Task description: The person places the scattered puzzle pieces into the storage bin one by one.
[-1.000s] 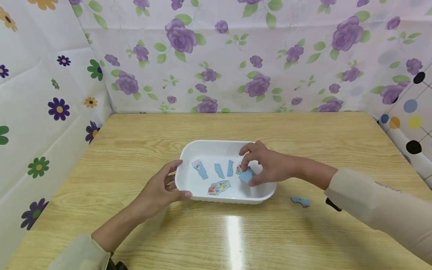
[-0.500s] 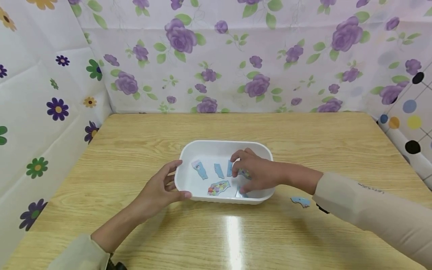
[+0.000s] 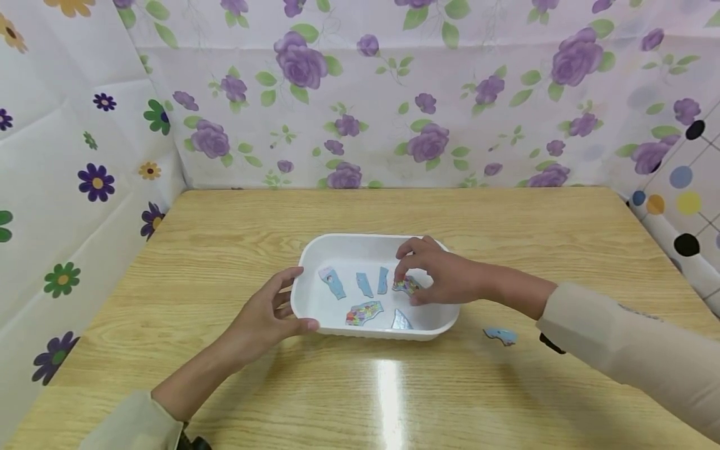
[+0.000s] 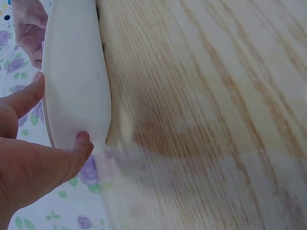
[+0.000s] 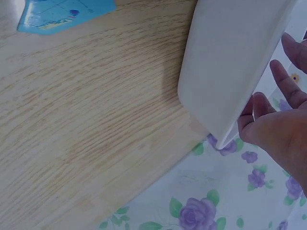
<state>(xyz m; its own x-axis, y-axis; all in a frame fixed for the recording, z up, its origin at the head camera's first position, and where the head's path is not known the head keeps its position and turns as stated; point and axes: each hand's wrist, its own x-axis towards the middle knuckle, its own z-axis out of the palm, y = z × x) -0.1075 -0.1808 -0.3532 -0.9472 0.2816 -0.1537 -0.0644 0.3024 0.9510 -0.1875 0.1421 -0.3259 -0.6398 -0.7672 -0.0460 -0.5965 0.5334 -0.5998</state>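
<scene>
My left hand point(image 3: 264, 319) grips the left end of a white plastic tray point(image 3: 349, 247), thumb on the front rim and fingers at the side. Over the tray's right end, my right hand point(image 3: 450, 275) pinches a multicoloured puzzle piece point(image 3: 406, 286) between thumb and fingers. Below it in the tray lies a light-blue puzzle piece point(image 3: 401, 319). Several other pieces lie flat in the tray, among them a colourful piece point(image 3: 364, 313) and a narrow blue piece point(image 3: 383, 280). In the right wrist view, the tray wall point(image 5: 230, 62) hides the right hand's fingertips partly.
A blue puzzle piece point(image 3: 500, 336) lies on the wooden table point(image 3: 242, 219) right of the tray. Flowered sheets point(image 3: 337, 81) hang behind the table and at its sides.
The right hand has set a light-blue piece down near the tray's front wall and moved back to the multicoloured piece. The left hand and tray have stayed put.
</scene>
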